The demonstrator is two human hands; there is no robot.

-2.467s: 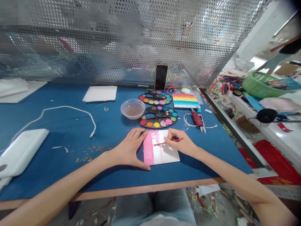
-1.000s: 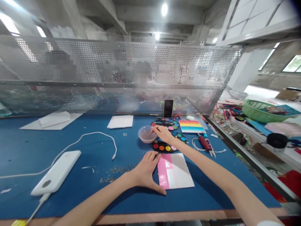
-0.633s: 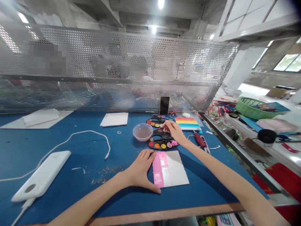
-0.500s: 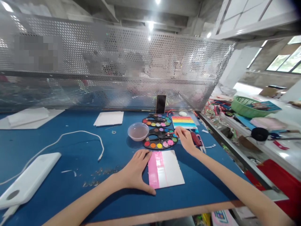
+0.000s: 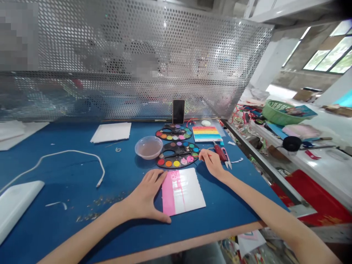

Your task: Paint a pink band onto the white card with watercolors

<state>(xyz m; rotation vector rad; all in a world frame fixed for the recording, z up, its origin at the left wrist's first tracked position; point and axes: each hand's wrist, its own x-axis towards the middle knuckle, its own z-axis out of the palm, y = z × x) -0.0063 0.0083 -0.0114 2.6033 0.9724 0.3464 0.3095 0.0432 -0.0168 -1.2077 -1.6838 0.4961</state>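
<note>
On the blue table lies a square white board, its left side painted pink with a wet pink streak beside it. My left hand rests with thumb and fingers spread along the board's left edge, fingertips at its upper corner and thumb at its lower one. Beyond the board, my right hand is pinched at the right rim of a black paint palette with several colours. A thin paintbrush seems to be in that pinch, mostly hidden by the fingers. Left of the palette stands a clear bowl of cloudy water.
Behind are a second palette, a phone propped upright and a rainbow-striped board. Scissors and a red-handled tool lie at right. Blank white sheets, a white cable and a power bank are at left.
The view has tilted down and turned slightly right. My right hand has drawn a little nearer along the palette's right rim. The left hand stays at the board's edge.
</note>
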